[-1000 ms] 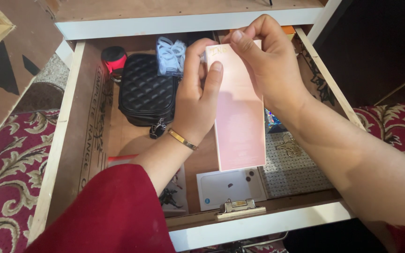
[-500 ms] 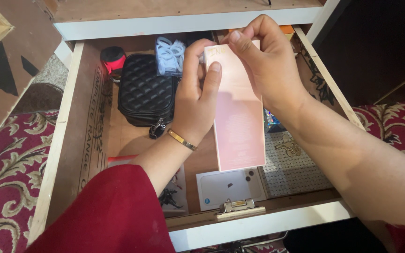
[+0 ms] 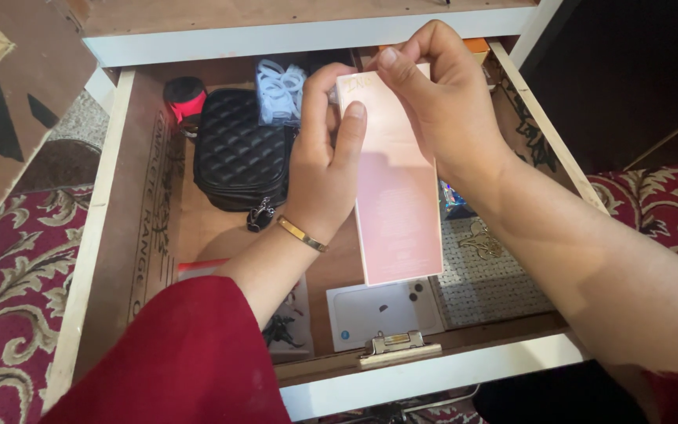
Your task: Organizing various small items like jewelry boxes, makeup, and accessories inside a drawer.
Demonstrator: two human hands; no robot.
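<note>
Both hands are holding a tall pink box point(image 3: 396, 188) over the open wooden drawer point(image 3: 111, 228). The left hand point(image 3: 325, 169) is gripping the box's upper left edge, thumb lying on its front face, a gold bangle point(image 3: 301, 233) sitting on the wrist and a red sleeve point(image 3: 178, 357) covering the forearm. The right hand point(image 3: 441, 102) is pinching the box's top end, thumb pressing on the front near the top corner. The two hands are close together, both clamped on the same box, which is hanging upright above the drawer's middle. Beneath and around it, a black quilted bag point(image 3: 241, 153) is lying just left of the left hand, a bundle of white hair ties point(image 3: 280, 90) is sitting behind the bag, and a red-and-black spool point(image 3: 183, 96) is standing in the back left corner. A white card point(image 3: 382, 310) is lying near the drawer's front, beside a perforated mat point(image 3: 488, 279) bearing a gold trinket point(image 3: 482, 235). A metal clasp point(image 3: 394, 345) is sitting on the front rim.
</note>
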